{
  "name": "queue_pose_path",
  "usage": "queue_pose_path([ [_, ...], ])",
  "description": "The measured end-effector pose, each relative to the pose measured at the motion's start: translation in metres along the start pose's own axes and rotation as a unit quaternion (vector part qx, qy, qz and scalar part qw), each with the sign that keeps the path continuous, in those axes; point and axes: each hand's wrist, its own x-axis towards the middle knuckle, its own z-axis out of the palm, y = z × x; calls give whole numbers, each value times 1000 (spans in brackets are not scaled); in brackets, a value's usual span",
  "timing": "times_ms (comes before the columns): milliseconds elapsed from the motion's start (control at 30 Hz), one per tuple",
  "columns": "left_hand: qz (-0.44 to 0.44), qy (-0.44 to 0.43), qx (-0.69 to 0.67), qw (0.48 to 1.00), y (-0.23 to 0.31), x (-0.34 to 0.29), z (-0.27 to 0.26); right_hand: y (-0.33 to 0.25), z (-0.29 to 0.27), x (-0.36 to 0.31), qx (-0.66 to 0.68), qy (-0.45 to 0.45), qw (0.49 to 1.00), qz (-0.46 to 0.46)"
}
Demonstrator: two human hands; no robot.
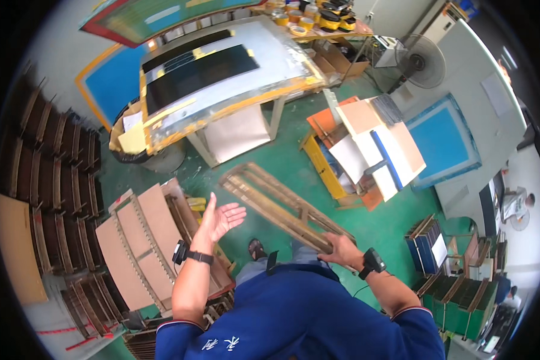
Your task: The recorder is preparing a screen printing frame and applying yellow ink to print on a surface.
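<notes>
My right hand (342,249) grips the near end of a long wooden rack frame (276,211) with two rails and a crosspiece. The frame slants away to the far left over the green floor, in front of my legs. My left hand (224,221) is open, its palm showing and fingers stretched, and it holds nothing. It is apart from the frame, to the left of it. Below and left of that hand, a similar notched frame (144,254) lies on a stack of brown boards (119,246).
A printing table (282,57) with black panels stands ahead. To the right, a yellow-sided stand (322,168) carries boards and a blue-edged squeegee (387,161). Racks of dark frames (60,174) line the left. A fan (423,60) and blue screens stand farther back.
</notes>
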Motion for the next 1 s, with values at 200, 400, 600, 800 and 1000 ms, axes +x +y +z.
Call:
queue_pose_path([
  [200,62,-78,-145,984,25,21,54,73,-1,38,-19,-41,991,-123],
  [400,165,-62,-143,974,-10,28,120,157,0,84,-8,-103,991,-87],
  [600,186,-34,-266,945,-92,43,126,171,-16,153,-90,-177,972,-127],
  [800,227,95,-400,883,-189,107,86,197,-62,200,-92,-122,982,-110],
  [1000,339,172,-501,777,-249,143,9,161,-110,166,-120,-172,978,-12],
])
